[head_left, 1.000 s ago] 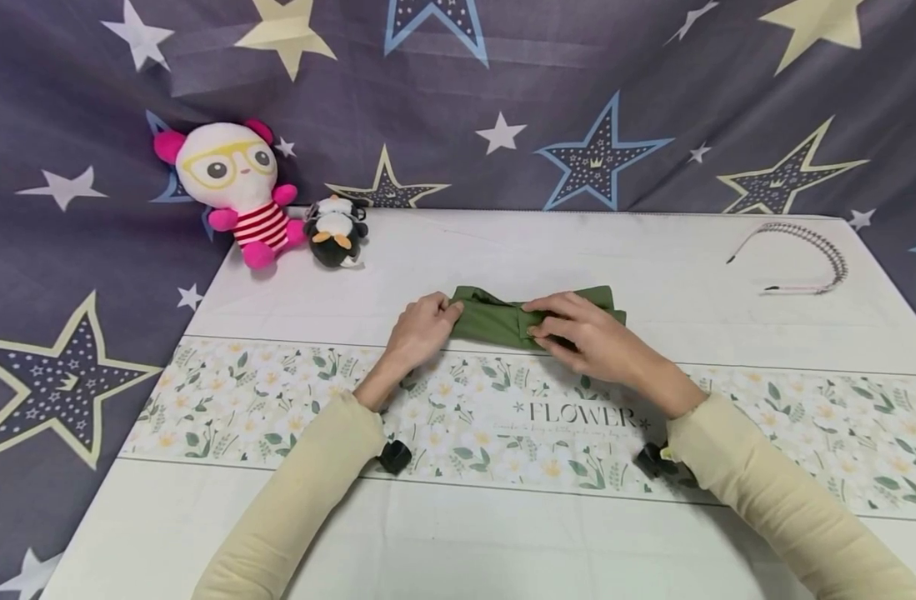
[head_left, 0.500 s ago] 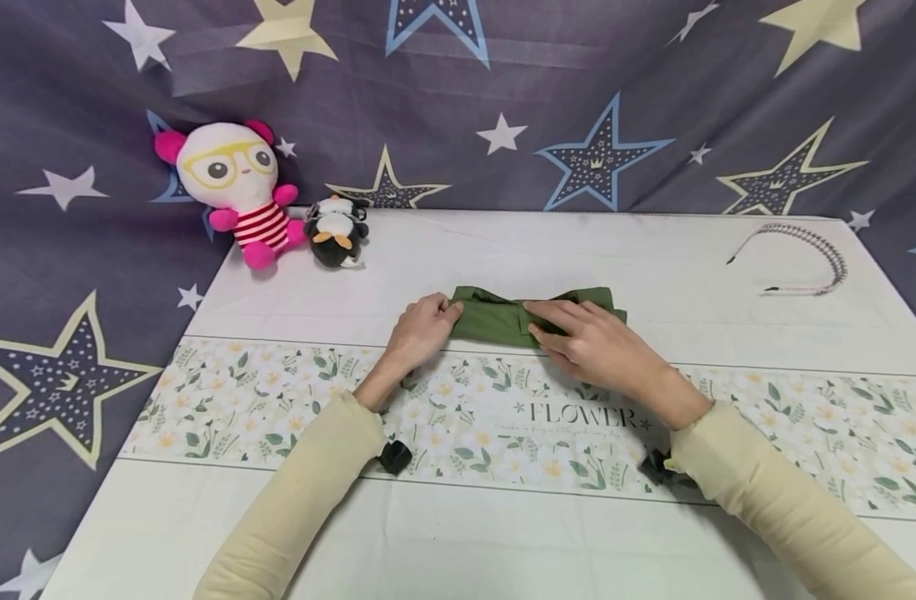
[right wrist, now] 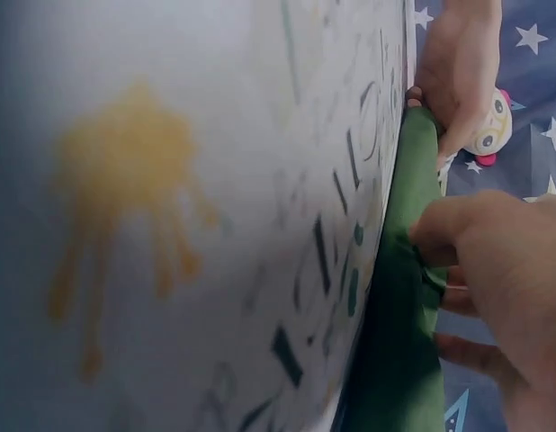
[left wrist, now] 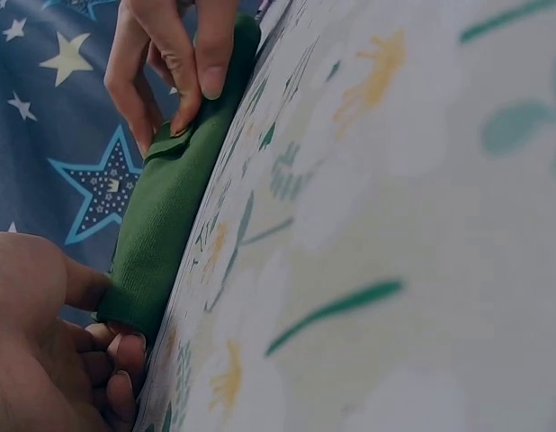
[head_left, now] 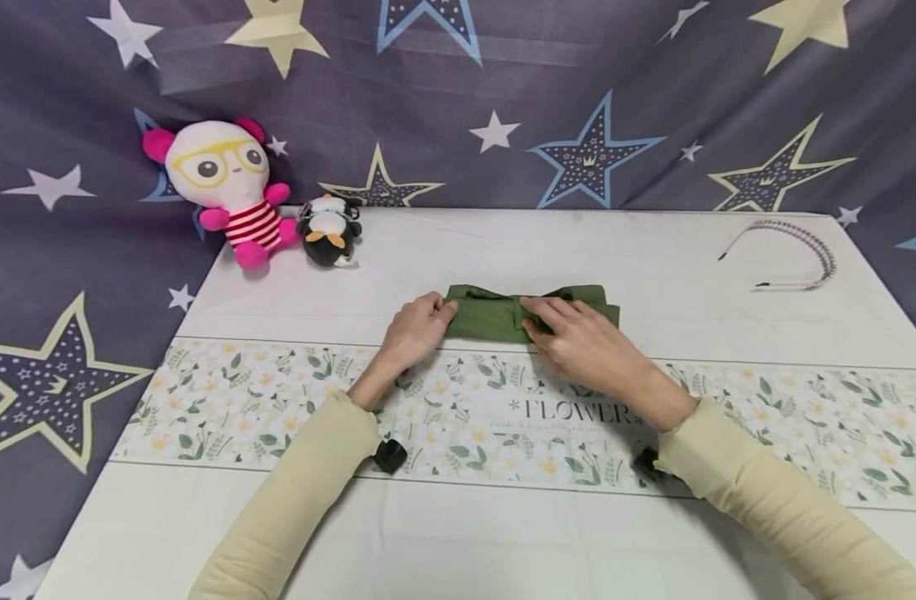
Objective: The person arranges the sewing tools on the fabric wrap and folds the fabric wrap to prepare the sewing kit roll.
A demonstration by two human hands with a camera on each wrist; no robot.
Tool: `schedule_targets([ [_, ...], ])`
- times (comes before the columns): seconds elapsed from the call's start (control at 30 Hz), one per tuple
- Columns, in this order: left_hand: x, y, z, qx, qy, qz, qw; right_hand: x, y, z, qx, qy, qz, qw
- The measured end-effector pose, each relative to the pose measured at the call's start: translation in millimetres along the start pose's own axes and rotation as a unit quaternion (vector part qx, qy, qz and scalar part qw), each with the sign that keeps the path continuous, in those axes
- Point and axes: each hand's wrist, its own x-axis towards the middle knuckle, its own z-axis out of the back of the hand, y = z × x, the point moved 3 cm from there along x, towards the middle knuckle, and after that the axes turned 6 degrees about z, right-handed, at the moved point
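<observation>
A folded green cloth lies as a long flat bundle at the middle of the table, with a small strap-like flap across its front. My left hand pinches its left end, thumb on top; the left wrist view shows the fingers of the left hand curled under that end. At the middle flap, my right hand grips the cloth between thumb and fingers. Its thumb lies on the near face in the right wrist view, where the right hand has its fingers at the upper edge. That hand partly hides the cloth's right half.
A pink and white plush toy and a penguin plush sit at the back left. A headband lies at the back right. Under the forearms runs a flower-printed strip of the white table cover. A star-patterned curtain hangs behind.
The right hand's fingers have drawn closer together at the flap, pressing it flatter. The left hand keeps its place on the cloth. The head view has shifted slightly.
</observation>
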Motion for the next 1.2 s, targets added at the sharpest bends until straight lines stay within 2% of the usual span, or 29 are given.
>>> schedule_targets([
  [0.3,1.0,2.6,-0.7,0.002,0.006,-0.002,1.0,7.3,9.5,-1.0,-0.064,0.037,-0.001,0.9973],
  [0.4,1.5,3.9,-0.9,0.001,0.004,-0.003,1.0,9.0,10.7,-1.3,-0.063,0.04,-0.004,0.9972],
  [0.47,1.8,4.3,-1.0,0.0,0.002,-0.005,1.0,8.6,8.2,-1.9,-0.033,0.019,-0.011,0.9992],
  [0.53,2.0,4.4,-1.1,-0.001,0.002,-0.006,1.0,7.5,2.8,-3.5,0.02,-0.027,-0.021,0.9992],
  [0.67,1.7,3.3,-0.9,-0.002,0.003,-0.007,1.0,5.4,-9.3,-10.0,0.111,-0.118,-0.036,0.9862],
  [0.73,1.5,2.0,-0.6,-0.001,0.003,-0.007,1.0,4.9,-12.7,-13.2,0.122,-0.14,-0.04,0.9818],
  [0.83,1.1,-0.5,-0.1,0.0,0.002,-0.006,1.0,4.6,-14.9,-15.5,0.126,-0.152,-0.053,0.9789],
  [0.93,1.7,-0.8,0.2,0.003,0.001,-0.002,1.0,4.2,-15.8,-16.3,0.176,-0.165,-0.09,0.9664],
  [1.1,2.1,0.3,-1.1,0.005,0.003,0.006,1.0,0.3,-13.6,-17.8,0.298,-0.176,-0.165,0.9236],
  [1.2,2.8,0.7,-1.5,0.005,0.001,0.005,1.0,-1.8,-10.7,-18.1,0.323,-0.175,-0.171,0.9141],
])
